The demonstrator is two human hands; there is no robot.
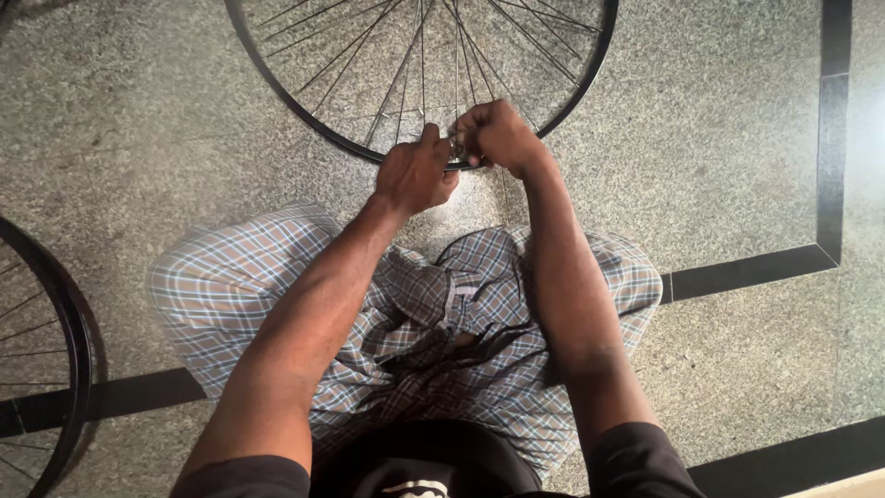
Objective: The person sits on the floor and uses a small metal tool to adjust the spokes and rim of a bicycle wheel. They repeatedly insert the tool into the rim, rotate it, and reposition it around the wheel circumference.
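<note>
Head view: second wheel (41,360) is lying well left of hands. Left hand (414,173) is being closed on near rim of spoked wheel (304,112). Just right, touching it, right hand (498,136) is being pinched shut on spoke at rim; pinched part is hidden.

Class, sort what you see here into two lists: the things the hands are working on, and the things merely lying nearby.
In use:
- wheel rim, gripped at its near edge by both hands
- spokes
- left hand
- right hand, with something small, too hidden to identify, at its fingers

Lying about:
- second wheel at the left edge, untouched
</note>
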